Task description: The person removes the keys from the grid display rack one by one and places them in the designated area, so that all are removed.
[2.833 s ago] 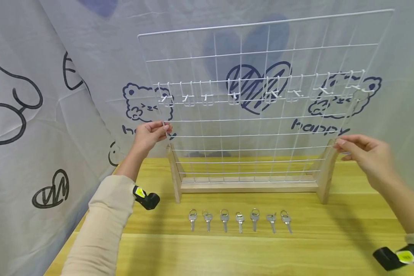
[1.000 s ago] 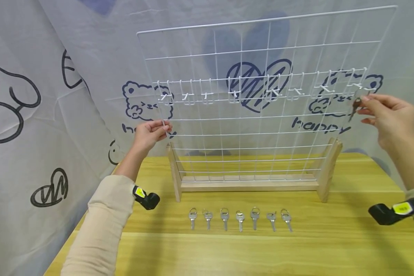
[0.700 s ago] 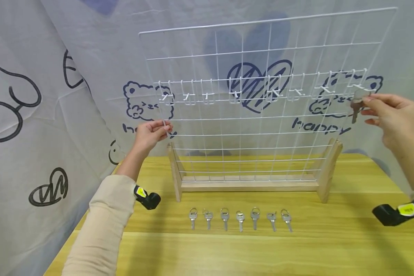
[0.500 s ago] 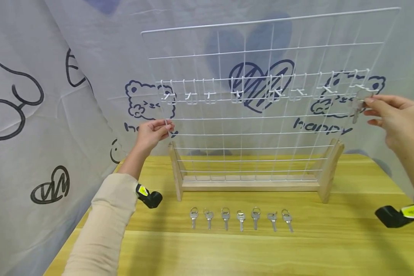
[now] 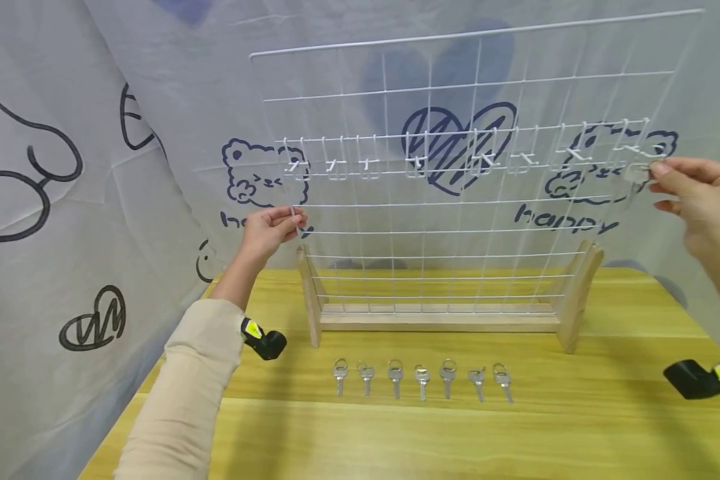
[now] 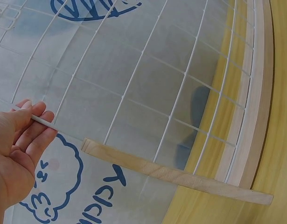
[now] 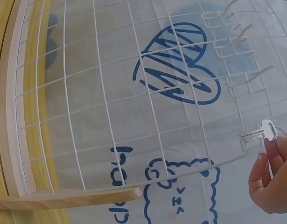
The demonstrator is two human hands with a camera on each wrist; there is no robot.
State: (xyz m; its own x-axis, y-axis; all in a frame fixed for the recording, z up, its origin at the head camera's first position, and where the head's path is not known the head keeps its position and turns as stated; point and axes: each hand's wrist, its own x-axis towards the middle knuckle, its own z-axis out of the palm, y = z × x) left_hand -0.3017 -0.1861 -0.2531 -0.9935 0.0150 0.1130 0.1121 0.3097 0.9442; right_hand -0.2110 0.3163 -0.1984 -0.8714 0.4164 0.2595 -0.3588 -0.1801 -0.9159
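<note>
In the head view a white wire grid panel (image 5: 477,33) stands in a wooden base (image 5: 438,323). My left hand (image 5: 270,230) pinches the panel's left edge wire between thumb and fingers, as the left wrist view also shows. At the far right my right hand (image 5: 699,200) pinches a silver key (image 7: 262,132) by its head end, close to the rightmost white hook (image 5: 630,148). The key's ring is partly hidden by the fingers; whether it is on the hook I cannot tell. Several other white hooks (image 5: 417,161) line the same row.
Several silver keys (image 5: 396,380) with rings lie in a row on the yellow wooden table (image 5: 372,440), in front of the base. Behind the panel hangs a pale curtain (image 5: 174,133) with dark drawings. Wooden uprights (image 5: 581,297) brace the panel's sides.
My right hand has risen from beside the right upright to the key near the rightmost hook and grips it. Lately it has shifted slightly right. The left hand keeps its grip.
</note>
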